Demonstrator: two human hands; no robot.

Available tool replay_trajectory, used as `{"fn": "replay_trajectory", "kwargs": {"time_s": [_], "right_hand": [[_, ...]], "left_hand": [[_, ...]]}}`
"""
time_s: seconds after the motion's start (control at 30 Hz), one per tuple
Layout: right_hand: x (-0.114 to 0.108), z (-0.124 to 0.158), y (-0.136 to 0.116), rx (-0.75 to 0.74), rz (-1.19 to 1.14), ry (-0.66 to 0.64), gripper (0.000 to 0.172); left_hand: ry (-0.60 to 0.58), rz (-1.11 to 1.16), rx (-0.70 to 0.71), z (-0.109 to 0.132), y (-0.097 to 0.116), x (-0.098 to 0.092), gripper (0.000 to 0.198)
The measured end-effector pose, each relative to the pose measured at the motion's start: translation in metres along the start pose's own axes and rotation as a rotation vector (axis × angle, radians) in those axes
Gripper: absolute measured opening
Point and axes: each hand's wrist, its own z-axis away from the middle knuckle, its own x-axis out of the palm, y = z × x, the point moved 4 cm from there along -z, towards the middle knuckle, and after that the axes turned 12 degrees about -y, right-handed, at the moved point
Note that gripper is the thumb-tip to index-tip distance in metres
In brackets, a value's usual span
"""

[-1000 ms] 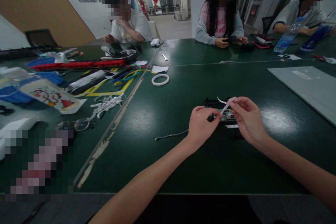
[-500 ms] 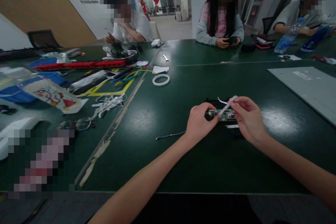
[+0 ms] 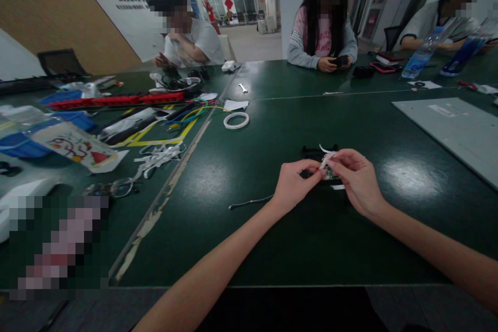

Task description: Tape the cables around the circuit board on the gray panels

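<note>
Low over the green table, my left hand [image 3: 293,181] and my right hand [image 3: 358,176] are close together, both closed in a pinch. Between their fingertips is a narrow strip of white tape [image 3: 325,161], its far end curling up. Just beneath the fingers lies a green circuit board [image 3: 330,174], mostly covered by my hands. Behind it a black frame-like part [image 3: 311,152] shows. A short white strip [image 3: 337,187] lies just in front of the board. From beside my left wrist a thin dark cable [image 3: 249,203] runs out to the left.
A white tape roll [image 3: 236,121] and a small wrench [image 3: 243,88] lie farther back. To the left are tangled white strips [image 3: 159,158], glasses [image 3: 122,187] and a printed carton [image 3: 80,148]. A grey panel [image 3: 455,129] lies at right. Several people sit across the table.
My right hand has come left and slightly down, closer to my left hand, with the tape strip. The strip's exposed length between the hands is shorter, and more of the board is covered.
</note>
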Motion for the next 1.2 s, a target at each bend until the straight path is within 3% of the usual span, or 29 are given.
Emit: {"fn": "replay_trajectory", "kwargs": {"time_s": [0.4,0.63,0.73,0.83,0.9,0.97,1.07,1.13,1.2], "right_hand": [[-0.008,-0.004,0.004,-0.017,0.053,0.04,0.029],[-0.021,-0.019,-0.006,-0.003,0.153,-0.012,0.043],[-0.053,-0.039,-0.02,-0.096,0.403,0.012,0.044],[-0.103,-0.055,-0.031,-0.181,0.983,0.059,0.049],[-0.142,-0.059,-0.032,-0.163,1.344,0.112,0.052],[-0.183,-0.057,-0.028,-0.061,1.581,0.21,0.054],[-0.239,-0.046,-0.019,0.231,1.741,0.428,0.054],[-0.267,-0.039,-0.01,0.432,1.733,0.473,0.057],[-0.285,-0.037,-0.001,0.601,1.671,0.438,0.059]], "left_hand": [[0.002,-0.043,0.003,0.0,0.003,-0.002,0.018],[-0.078,-0.002,-0.003,0.001,0.003,0.0,0.015],[-0.055,-0.027,-0.026,0.001,0.003,-0.002,0.013],[0.035,-0.113,-0.012,0.001,0.003,-0.009,0.012],[0.075,-0.149,-0.022,0.001,0.001,-0.013,0.012],[0.091,-0.14,-0.056,0.001,-0.004,-0.016,0.013],[0.112,-0.111,-0.108,0.001,-0.012,-0.019,0.019],[0.13,-0.103,-0.123,0.001,-0.017,-0.021,0.036],[0.14,-0.116,-0.123,0.002,-0.021,-0.023,0.042]]}}
